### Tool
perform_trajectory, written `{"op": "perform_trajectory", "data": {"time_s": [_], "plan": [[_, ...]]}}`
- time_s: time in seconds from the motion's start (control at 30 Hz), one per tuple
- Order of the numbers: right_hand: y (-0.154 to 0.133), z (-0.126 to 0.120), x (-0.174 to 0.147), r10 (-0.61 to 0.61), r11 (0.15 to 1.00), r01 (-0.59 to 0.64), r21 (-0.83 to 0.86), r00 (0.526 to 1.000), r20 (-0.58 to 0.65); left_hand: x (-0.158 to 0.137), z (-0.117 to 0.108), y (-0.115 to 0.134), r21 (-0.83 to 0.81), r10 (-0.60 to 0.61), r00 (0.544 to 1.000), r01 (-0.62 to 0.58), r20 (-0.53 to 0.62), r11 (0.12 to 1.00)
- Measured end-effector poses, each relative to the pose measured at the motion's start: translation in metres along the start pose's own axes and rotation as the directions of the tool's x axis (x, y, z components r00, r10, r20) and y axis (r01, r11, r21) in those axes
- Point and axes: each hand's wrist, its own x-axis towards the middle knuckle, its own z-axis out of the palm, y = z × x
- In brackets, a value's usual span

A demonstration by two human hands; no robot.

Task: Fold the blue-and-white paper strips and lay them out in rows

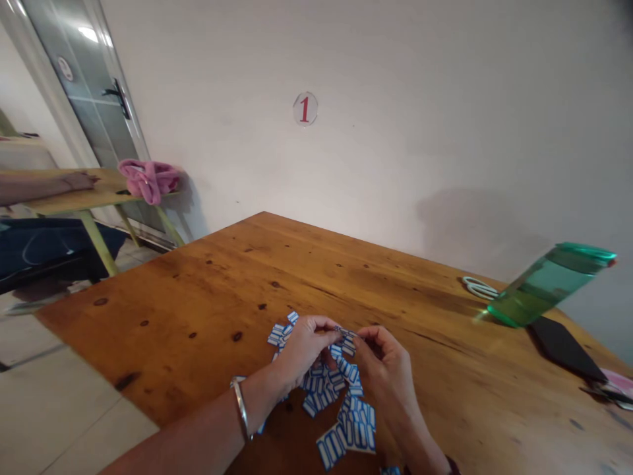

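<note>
While both hands (pixel 390 363) pinch blue-and-white piece (pixel 349 344) between them, similar pieces (pixel 358 425) lie heaped just below.

Dim indoor lt. Glare spot on grey glass-panelled door (pixel 93 72), top L. Broad shadow on white wall (pixel 376 132), L of translucent green plastic bottle (pixel 548 287). Wide-angle stretch nr edges; small blue-and-white striped flat pieces (pixel 360 422) blurry.

A silver bangle (pixel 241 406) rings the left wrist (pixel 257 396), something dark (pixel 453 466) the right (pixel 420 439)
</note>
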Motion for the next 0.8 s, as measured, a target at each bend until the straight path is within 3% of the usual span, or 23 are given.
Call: {"op": "perform_trajectory", "data": {"time_s": [0.37,0.63,0.8], "plan": [[0.0042,0.0045,-0.0021,-0.033,0.994,0.030,-0.103,0.999,-0.035,-0.0020,0.0040,0.0026,0.011,-0.045,0.999,0.045,-0.003,0.999],[0.0030,0.0054,-0.0058,0.128,0.972,-0.141,0.188,0.989,0.075,-0.0016,0.0032,-0.0007,-0.020,-0.057,0.998,0.057,0.018,0.998],[0.0018,0.0061,-0.0073,0.161,0.961,-0.172,0.217,0.985,0.068,-0.0022,0.0044,-0.0024,-0.023,-0.062,0.997,0.063,0.040,0.998]]}}
